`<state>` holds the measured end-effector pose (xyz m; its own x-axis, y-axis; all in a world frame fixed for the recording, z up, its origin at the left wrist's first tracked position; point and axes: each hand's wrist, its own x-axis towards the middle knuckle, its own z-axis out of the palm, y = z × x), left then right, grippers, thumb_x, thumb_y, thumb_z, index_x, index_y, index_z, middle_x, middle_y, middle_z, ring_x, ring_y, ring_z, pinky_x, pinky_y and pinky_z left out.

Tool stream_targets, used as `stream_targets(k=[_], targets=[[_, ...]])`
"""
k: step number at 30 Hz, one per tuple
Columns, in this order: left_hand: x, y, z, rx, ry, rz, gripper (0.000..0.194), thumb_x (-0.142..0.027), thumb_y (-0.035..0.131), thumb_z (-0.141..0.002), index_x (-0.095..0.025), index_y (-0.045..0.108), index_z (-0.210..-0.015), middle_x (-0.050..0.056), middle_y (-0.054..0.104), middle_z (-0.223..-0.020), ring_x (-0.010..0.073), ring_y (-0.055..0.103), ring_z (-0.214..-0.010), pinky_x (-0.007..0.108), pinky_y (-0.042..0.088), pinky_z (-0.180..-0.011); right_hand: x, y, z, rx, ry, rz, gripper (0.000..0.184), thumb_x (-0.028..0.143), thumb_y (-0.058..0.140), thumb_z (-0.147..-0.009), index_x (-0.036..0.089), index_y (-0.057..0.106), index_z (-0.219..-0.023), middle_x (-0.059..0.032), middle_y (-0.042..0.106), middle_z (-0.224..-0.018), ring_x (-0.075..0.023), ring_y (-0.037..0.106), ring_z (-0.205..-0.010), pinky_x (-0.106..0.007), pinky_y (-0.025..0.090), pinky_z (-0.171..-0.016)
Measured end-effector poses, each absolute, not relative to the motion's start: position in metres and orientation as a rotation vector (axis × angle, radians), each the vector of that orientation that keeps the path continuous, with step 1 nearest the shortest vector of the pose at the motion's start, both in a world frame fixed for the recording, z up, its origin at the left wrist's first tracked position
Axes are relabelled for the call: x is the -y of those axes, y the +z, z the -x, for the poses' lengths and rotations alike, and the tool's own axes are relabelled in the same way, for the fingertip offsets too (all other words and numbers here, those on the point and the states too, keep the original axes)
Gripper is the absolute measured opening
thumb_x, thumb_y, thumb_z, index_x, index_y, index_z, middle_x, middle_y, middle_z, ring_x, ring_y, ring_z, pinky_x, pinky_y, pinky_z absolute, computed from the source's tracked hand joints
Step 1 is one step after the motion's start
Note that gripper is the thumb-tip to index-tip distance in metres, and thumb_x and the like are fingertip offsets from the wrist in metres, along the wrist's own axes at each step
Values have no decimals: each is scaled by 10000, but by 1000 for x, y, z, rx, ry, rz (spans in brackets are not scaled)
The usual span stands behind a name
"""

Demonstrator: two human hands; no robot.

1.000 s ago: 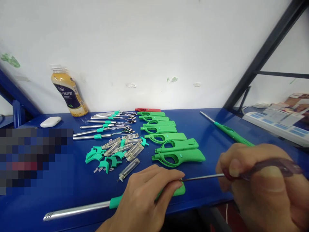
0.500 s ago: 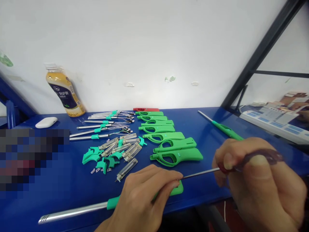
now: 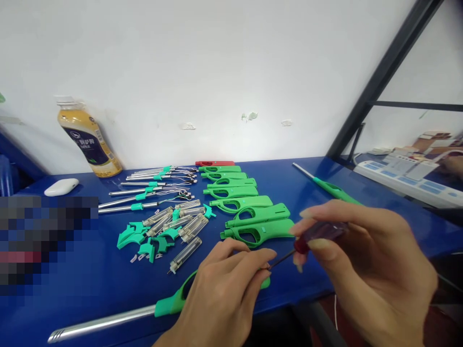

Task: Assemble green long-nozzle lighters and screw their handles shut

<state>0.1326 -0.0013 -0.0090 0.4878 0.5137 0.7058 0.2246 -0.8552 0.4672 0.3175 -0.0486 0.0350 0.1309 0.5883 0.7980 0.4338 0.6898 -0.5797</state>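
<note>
My left hand point(image 3: 224, 289) is closed over a green stick lighter point(image 3: 170, 302), pressing it down near the table's front edge. The lighter's long metal tube points left, and much of its handle is hidden under my fingers. In my right hand point(image 3: 383, 260) is a screwdriver point(image 3: 320, 233) with a dark translucent red handle, gripped between thumb and fingers. Its shaft slants down to the lighter's handle beside my left thumb and index finger; the tip itself is hard to make out. Just beyond my hands lie green handle shells point(image 3: 271, 229) in a column.
Left of the shells lie clear fuel tanks point(image 3: 186, 254), teal triggers point(image 3: 132, 234) and metal tubes with wires point(image 3: 126, 208). A bottle point(image 3: 88, 140) and white case point(image 3: 61, 187) stand farther back. Another stick lighter point(image 3: 334, 191) and a power strip point(image 3: 408, 183) are at right.
My right hand has moved left and its fingers have opened out around the screwdriver handle. The shaft now tilts more steeply into the lighter. The view has shifted slightly.
</note>
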Motion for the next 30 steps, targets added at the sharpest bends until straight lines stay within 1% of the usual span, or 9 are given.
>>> stream_targets(k=[2,4,7,10,14,18,23,27,30], targets=[[2,-9,-133,-634,1288,-2476,270,-100,647,-1021,-199,680,-1270,-20,802,-1017,166,659,-895,274,601,-798,49,34,-319,1514,169,889,388,62,704,-980,308,725,-1279,18,741,-1036,-114,700,-791,-253,619,-649],[3,-8,-133,-642,1275,-2511,278,-94,637,-1021,-195,671,-1277,-16,797,-999,176,655,-879,295,596,-783,50,34,-319,1508,172,884,391,55,701,-978,305,725,-1278,18,744,-1033,-113,701,-793,-254,621,-656],[4,-6,-134,-651,1259,-2534,286,-93,620,-1025,-201,654,-1288,-11,789,-960,182,663,-838,309,578,-744,50,35,-318,1481,131,885,399,53,721,-961,304,733,-1272,17,750,-1020,-122,691,-781,-260,613,-618],[4,-5,-136,-678,1244,-2518,311,-83,623,-1020,-232,633,-1292,-36,794,-977,162,685,-802,305,559,-750,50,35,-317,1434,109,894,404,53,719,-956,317,730,-1262,29,752,-1027,-129,687,-780,-266,603,-590],[3,-5,-136,-712,1218,-2553,299,-103,619,-1037,-246,623,-1300,-55,799,-982,150,718,-817,316,533,-806,49,34,-318,1500,135,870,427,33,687,-966,306,713,-1294,34,748,-1047,-115,698,-792,-264,612,-652],[2,-7,-135,-733,1216,-2577,271,-111,586,-1057,-228,620,-1299,-38,799,-957,161,731,-821,319,533,-789,47,34,-321,1572,198,895,434,32,670,-980,314,692,-1308,31,740,-1083,-103,705,-805,-252,613,-713],[0,-10,-135,-689,1245,-2605,230,-117,567,-1064,-209,620,-1268,-6,798,-937,182,719,-765,312,550,-691,45,34,-321,1649,268,949,379,87,665,-1007,330,689,-1296,8,748,-1094,-128,707,-815,-269,625,-746],[0,-11,-136,-689,1229,-2629,228,-104,579,-1051,-194,623,-1255,-7,777,-917,190,725,-757,331,562,-669,41,34,-319,1696,222,993,294,157,704,-1011,335,703,-1245,31,758,-1068,-121,700,-849,-240,601,-787],[3,-10,-132,-749,1162,-2676,234,-129,577,-1050,-203,630,-1266,-3,780,-1003,222,750,-833,395,595,-737,36,34,-317,1697,188,1025,264,196,730,-1008,341,713,-1229,45,760,-1021,-112,692,-825,-234,580,-794]])
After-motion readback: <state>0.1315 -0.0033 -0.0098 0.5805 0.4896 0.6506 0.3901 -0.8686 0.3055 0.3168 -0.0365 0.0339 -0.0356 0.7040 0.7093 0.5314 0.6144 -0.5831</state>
